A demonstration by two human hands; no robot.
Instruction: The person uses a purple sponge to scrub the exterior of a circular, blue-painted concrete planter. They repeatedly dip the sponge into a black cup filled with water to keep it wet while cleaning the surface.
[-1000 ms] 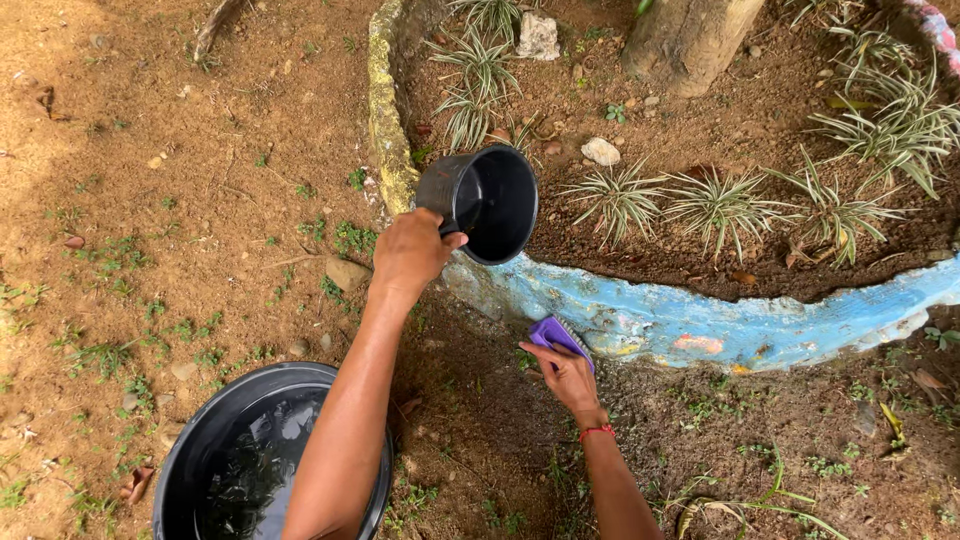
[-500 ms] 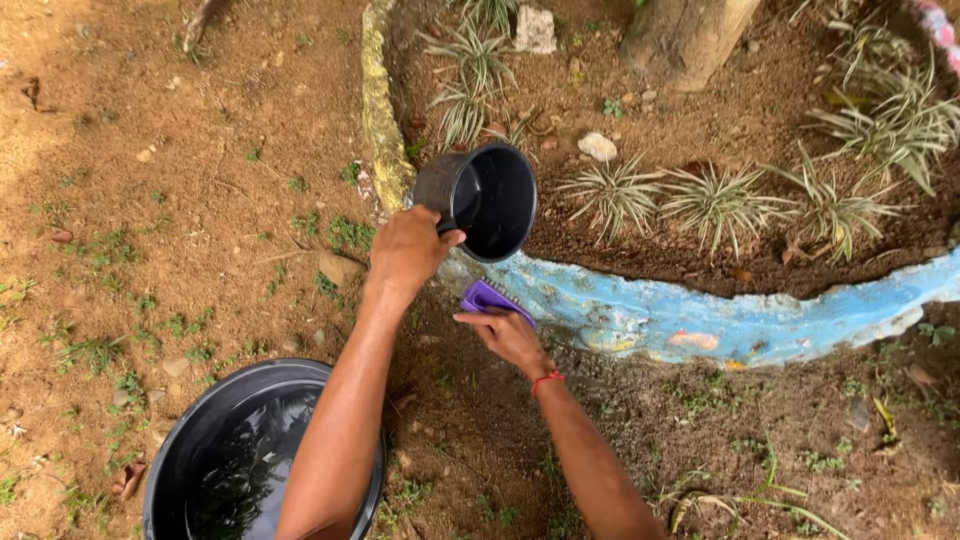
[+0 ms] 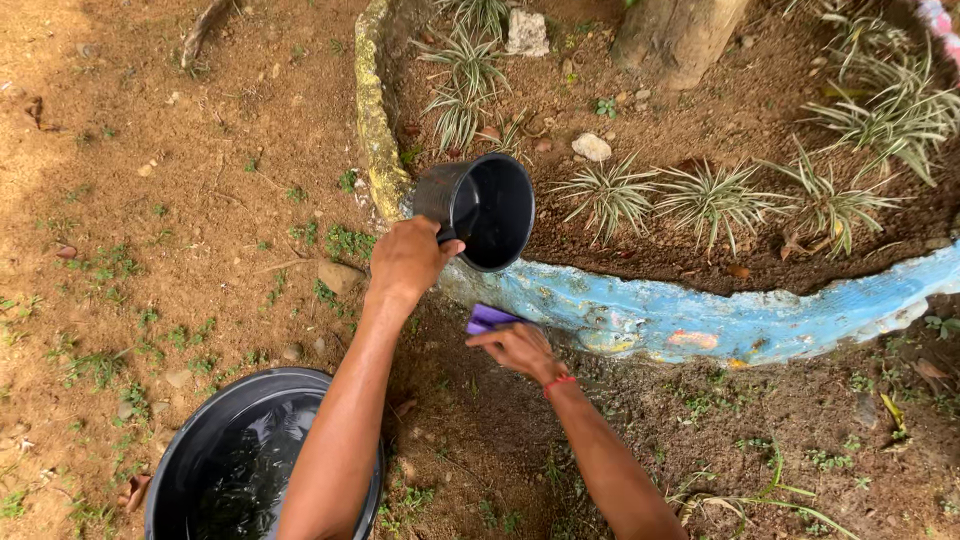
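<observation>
My left hand (image 3: 408, 258) grips the handle of a black plastic mug (image 3: 482, 209), tipped on its side with its mouth facing me, over the low painted kerb (image 3: 700, 325). Just below it my right hand (image 3: 518, 347) holds a purple scrubbing brush (image 3: 487, 318) against the blue face of the kerb at its left end. A red band sits on the right wrist. The brush is mostly hidden by my fingers.
A black tub (image 3: 238, 455) holding water stands on the dirt at the lower left, under my left forearm. Behind the kerb is a soil bed with striped grassy plants (image 3: 700, 200), small stones (image 3: 592, 147) and a tree trunk (image 3: 680, 35). A yellow kerb stretch (image 3: 375, 120) runs away upward.
My right hand has slid the purple brush leftward along the blue kerb, toward the spot under the mug. The left hand still holds the mug tilted in about the same place.
</observation>
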